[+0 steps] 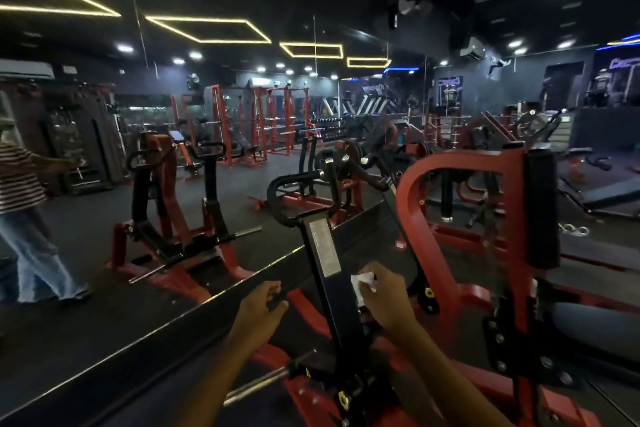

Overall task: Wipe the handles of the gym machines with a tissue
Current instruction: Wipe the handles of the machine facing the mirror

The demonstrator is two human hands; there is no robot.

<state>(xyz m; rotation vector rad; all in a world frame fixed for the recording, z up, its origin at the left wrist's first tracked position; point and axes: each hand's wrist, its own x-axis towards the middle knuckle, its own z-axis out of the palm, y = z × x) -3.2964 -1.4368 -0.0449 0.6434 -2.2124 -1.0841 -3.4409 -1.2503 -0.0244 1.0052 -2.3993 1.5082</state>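
Tissue (363, 282): white, crumpled, soft wad, lower centre-right of frame, pinched in the right hand (382, 295); fingers curled round it, knuckles up. Wad sits against the right side of a black lever arm (329, 274), a flat-sided painted steel bar rising from bottom centre toward mid-frame.

Lever arm carries a pale rectangular label (325, 248) on its face. At its top, a curved black handle loop (299, 196), tubular, matte.

Left hand (265, 305): lower centre, just left of the lever arm, fingers loosely curled, holding nothing that can be made out. Whether it touches the bar: cannot tell.

Machine frame (415, 204): red painted box steel, rounded corners, right of centre. Black upright pad (540, 211) at its right side, smooth, slab-shaped. Bare chrome peg (256, 383) juts out low, bottom centre.

Left of the hands, a dark-edged diagonal ledge (173, 322), and beyond it a second red-and-black machine (180, 218) on dark matte flooring.

Far left edge: a person in a striped top (17, 177) and pale wide trousers, blurred.

Upper frame: black ceiling, yellow strip lights (207, 29) in angular outlines, round white spots.
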